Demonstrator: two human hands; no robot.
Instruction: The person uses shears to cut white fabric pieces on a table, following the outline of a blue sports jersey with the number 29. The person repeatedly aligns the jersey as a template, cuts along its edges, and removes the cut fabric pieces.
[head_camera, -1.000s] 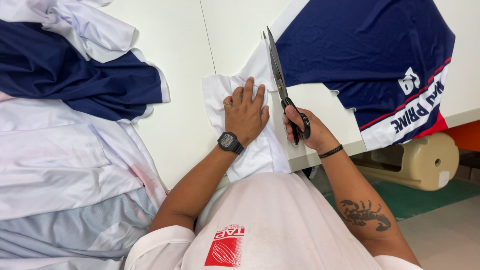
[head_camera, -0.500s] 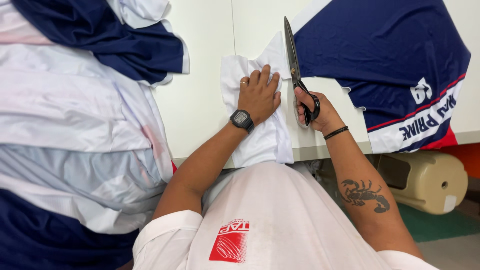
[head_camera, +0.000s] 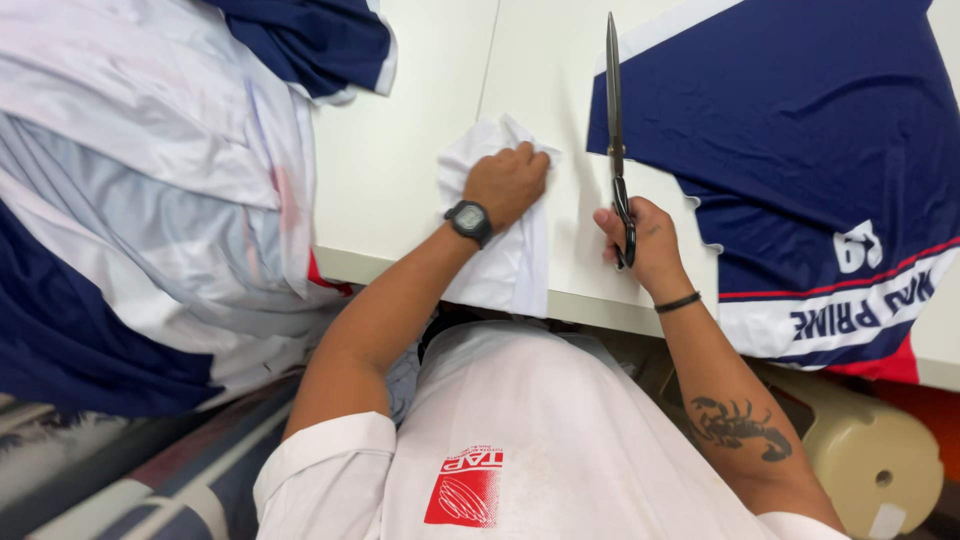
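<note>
1. Fingers of the left hand (head_camera: 508, 182) curl, bunching white fabric (head_camera: 500, 255) at the table (head_camera: 400, 170) edge.
2. Right hand (head_camera: 640, 240) grips long scissors (head_camera: 613, 110), blades shut, beside a navy jersey panel (head_camera: 800, 130) with white lettering on its band.

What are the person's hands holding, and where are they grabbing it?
The right hand holds long black-handled scissors by the handle loops, blades closed. The left hand bunches the white cloth piece near its top end.
</note>
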